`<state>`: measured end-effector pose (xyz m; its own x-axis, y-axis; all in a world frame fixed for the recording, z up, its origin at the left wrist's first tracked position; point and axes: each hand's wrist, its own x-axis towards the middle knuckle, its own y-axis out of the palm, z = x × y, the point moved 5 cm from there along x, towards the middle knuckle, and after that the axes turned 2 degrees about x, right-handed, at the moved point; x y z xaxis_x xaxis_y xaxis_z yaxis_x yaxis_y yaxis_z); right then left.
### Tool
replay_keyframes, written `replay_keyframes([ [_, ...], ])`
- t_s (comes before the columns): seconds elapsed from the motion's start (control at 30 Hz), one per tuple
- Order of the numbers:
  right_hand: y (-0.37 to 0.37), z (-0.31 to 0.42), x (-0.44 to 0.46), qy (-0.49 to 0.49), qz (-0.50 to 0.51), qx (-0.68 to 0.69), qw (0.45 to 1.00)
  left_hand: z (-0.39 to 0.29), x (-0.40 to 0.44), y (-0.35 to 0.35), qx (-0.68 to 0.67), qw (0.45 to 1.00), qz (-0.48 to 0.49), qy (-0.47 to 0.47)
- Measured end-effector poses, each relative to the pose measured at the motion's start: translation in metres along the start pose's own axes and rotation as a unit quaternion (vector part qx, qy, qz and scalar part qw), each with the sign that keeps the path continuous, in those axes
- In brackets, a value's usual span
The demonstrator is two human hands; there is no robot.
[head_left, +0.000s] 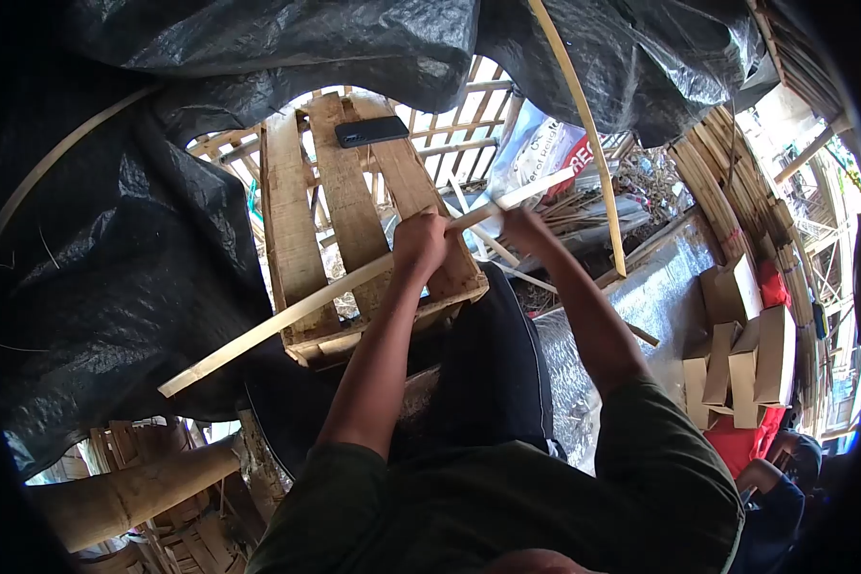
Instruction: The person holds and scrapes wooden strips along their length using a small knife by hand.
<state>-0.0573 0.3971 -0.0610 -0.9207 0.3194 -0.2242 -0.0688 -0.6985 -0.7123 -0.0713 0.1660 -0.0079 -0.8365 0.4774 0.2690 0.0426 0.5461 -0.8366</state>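
A long pale bamboo strip (pixel 287 318) lies slantwise over a wooden slatted crate (pixel 346 215), one end low at the left and the other up at the right. My left hand (pixel 419 241) is closed around the strip above the crate's right side. Close beside the strip, farther right, is my right hand (pixel 523 230), blurred and curled as if in a fist. A whitish smear shows by its fingers, and I cannot make out what it holds. A black phone (pixel 371 131) rests on the crate's far end.
Black plastic sheeting (pixel 115 268) hangs left and above. A curved bamboo strip (pixel 584 115) hangs at front right. Cut bamboo pieces (pixel 593 218) lie beyond my right hand. Cardboard boxes (pixel 734 287) stand at the right, near another person's arm (pixel 761 475). A bamboo pole (pixel 134 493) is at lower left.
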Motion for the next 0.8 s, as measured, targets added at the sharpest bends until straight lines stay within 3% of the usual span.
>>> replay_keyframes([
  [0.03,0.008,0.024,-0.029,0.080,0.010,0.057,0.995,0.001,0.002,-0.001,0.000,1.000,-0.001,-0.001],
  [0.13,-0.017,-0.011,0.000,0.075,-0.020,0.030,0.997,0.001,-0.003,0.004,0.012,1.000,0.012,-0.003],
  [0.17,-0.034,-0.008,-0.002,0.086,-0.088,-0.045,0.991,0.000,-0.002,0.003,0.010,1.000,0.002,0.005],
  [0.27,0.011,0.032,-0.036,0.078,-0.026,0.042,0.996,0.002,0.000,-0.002,0.007,1.000,-0.008,0.004],
  [0.3,0.001,0.022,-0.019,-0.035,-0.056,-0.081,0.995,0.000,-0.002,-0.001,0.005,1.000,-0.005,0.003],
  [0.33,-0.009,0.007,-0.010,0.086,-0.023,-0.052,0.995,-0.001,-0.005,0.001,0.004,1.000,0.001,0.004],
  [0.4,-0.018,-0.020,0.017,0.067,-0.055,-0.092,0.992,-0.001,0.000,0.000,0.018,1.000,0.006,-0.001],
  [0.43,-0.011,0.001,0.004,-0.030,-0.095,-0.069,0.993,0.000,0.001,0.000,0.019,1.000,0.004,-0.001],
  [0.47,0.007,0.030,-0.015,-0.053,-0.064,-0.024,0.996,0.003,0.001,0.002,0.019,1.000,-0.005,0.001],
  [0.53,0.016,0.050,-0.034,-0.006,0.064,-0.013,0.998,0.003,0.000,0.003,0.017,1.000,-0.009,0.005],
  [0.6,0.001,0.020,-0.001,0.156,0.046,-0.054,0.985,-0.001,-0.001,0.000,0.019,1.000,0.002,0.001],
  [0.63,-0.018,0.036,-0.013,0.077,-0.041,-0.036,0.996,-0.004,-0.001,-0.003,0.017,1.000,0.005,-0.004],
  [0.73,0.020,0.048,-0.020,0.017,0.000,-0.033,0.999,0.002,-0.002,0.000,0.014,1.000,-0.003,0.008],
  [0.77,0.004,0.070,-0.038,0.032,0.015,-0.080,0.996,0.002,0.000,0.001,0.015,1.000,-0.002,0.006],
  [0.8,0.002,0.046,-0.017,0.048,0.021,-0.030,0.998,0.003,0.000,0.003,0.025,1.000,-0.002,-0.003],
])
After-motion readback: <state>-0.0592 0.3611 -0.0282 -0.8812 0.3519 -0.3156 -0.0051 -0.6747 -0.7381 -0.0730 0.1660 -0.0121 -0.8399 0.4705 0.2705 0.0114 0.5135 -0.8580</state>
